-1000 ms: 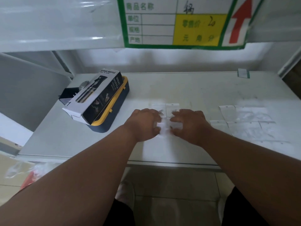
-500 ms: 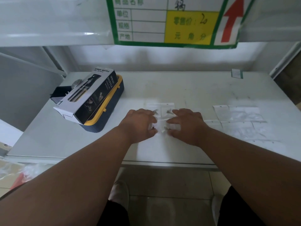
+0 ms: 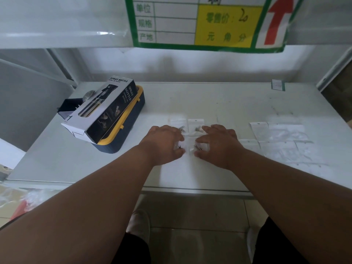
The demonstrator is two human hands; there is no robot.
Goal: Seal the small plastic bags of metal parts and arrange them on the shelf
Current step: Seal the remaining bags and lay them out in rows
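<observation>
Pressing down on the near pair of small plastic bags [image 3: 187,147], the left hand [image 3: 163,143] and right hand [image 3: 219,144] lie palm-down on the shelf [image 3: 219,100], fingers bent over a bag edge each; whether they pinch the film or only press it, I cannot tell, since the fingertips are hidden. Two more filled bags [image 3: 187,123] sit just beyond the fingers, hang-holes toward the back wall, long axes running away from the person; the near pair seems to match. A stack of empty bags [image 3: 282,141] lies well off the right hand's outer side. The risk, I'd judge: slick film sliding under the press, skewing the tidy grid, or a metal part [image 3: 198,148] caught in the seal line leaving it open.
</observation>
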